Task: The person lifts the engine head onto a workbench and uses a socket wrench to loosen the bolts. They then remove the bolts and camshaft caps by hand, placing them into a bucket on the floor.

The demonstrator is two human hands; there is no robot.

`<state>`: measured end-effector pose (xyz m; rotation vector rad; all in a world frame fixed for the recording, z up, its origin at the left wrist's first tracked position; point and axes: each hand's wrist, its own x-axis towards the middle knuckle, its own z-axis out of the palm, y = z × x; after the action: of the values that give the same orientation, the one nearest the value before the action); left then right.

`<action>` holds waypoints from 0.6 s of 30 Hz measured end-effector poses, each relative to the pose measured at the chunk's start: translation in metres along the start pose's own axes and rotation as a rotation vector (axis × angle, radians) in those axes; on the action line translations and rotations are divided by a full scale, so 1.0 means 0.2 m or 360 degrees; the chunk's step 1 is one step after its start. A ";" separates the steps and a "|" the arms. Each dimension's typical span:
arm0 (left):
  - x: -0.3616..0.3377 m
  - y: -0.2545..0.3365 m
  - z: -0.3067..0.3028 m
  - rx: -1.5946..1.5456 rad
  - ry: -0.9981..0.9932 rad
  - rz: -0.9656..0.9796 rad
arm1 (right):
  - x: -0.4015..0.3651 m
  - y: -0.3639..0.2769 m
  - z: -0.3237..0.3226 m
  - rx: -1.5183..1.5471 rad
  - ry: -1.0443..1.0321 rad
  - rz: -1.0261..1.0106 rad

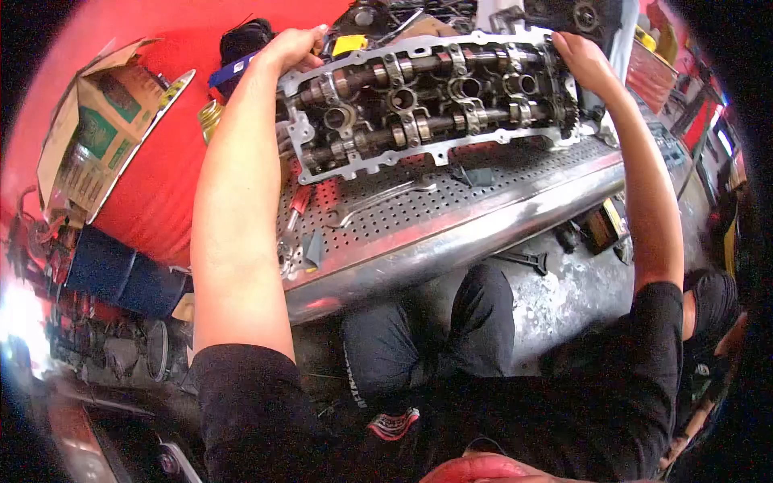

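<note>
A metal engine cylinder head with two camshafts is tilted up above the bench, its valve side facing me. My left hand grips its upper left corner, fingers partly hidden behind the edge. At the upper right corner, my right hand is closed over the end by the timing chain, with most fingers out of sight behind it. Below the part, wrenches and a red-handled tool lie on the perforated metal bench top.
A cardboard box stands at the left, near a glass jar. Dark engine parts and a yellow item lie behind the cylinder head. The bench has a rounded metal front edge. Another tool lies on the floor.
</note>
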<state>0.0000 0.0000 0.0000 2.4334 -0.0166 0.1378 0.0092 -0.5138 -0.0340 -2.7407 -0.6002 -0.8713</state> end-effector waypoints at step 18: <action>0.05 0.00 -0.01 0.0308 0.0121 -0.0087 | -0.32 -0.10 0.00 0.0046 0.0006 0.0202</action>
<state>0.0105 0.0025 0.0030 2.6169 0.1020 0.2163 -0.0477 -0.5157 -0.0698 -2.7162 -0.4290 -0.8311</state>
